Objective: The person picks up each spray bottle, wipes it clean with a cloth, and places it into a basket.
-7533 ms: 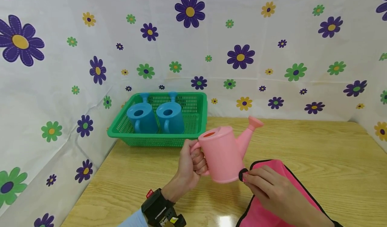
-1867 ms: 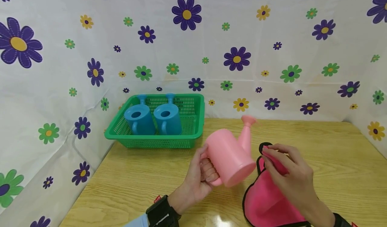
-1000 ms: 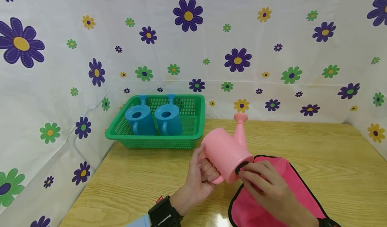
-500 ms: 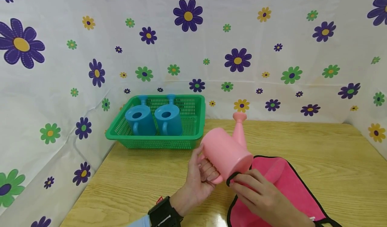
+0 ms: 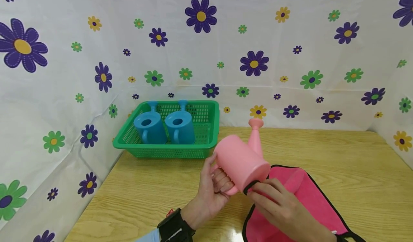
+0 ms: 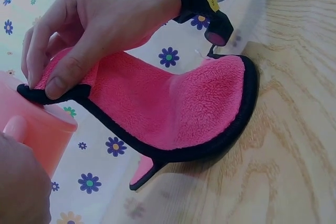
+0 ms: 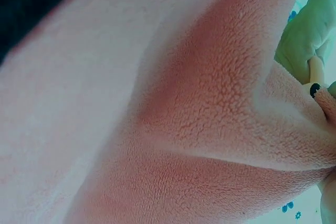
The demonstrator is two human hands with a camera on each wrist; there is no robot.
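My left hand (image 5: 211,188) grips the handle of a pink watering can (image 5: 240,161), held above the table. The can is tipped so its base faces front right, with its spout and round rose pointing up at the back. My right hand (image 5: 280,206) pinches the corner of a bright pink, fluffy cloth (image 5: 313,199) with black edging. That corner lies right at the lower edge of the can's base, beside the handle. In the left wrist view, thumb and fingers clasp the cloth (image 6: 205,108), which hangs down to the table. The cloth (image 7: 210,103) fills most of the right wrist view.
A green perforated basket (image 5: 161,147) stands at the back left of the wooden table (image 5: 355,163). Inside it are two blue watering cans, one on the left (image 5: 153,129) and one on the right (image 5: 182,129). A white flower-print sheet (image 5: 226,37) forms the backdrop.
The can has tipped over from nearly upright, turning its base outward. My right hand drew away rightward with the cloth, came back to the base, then slid to its lower edge.
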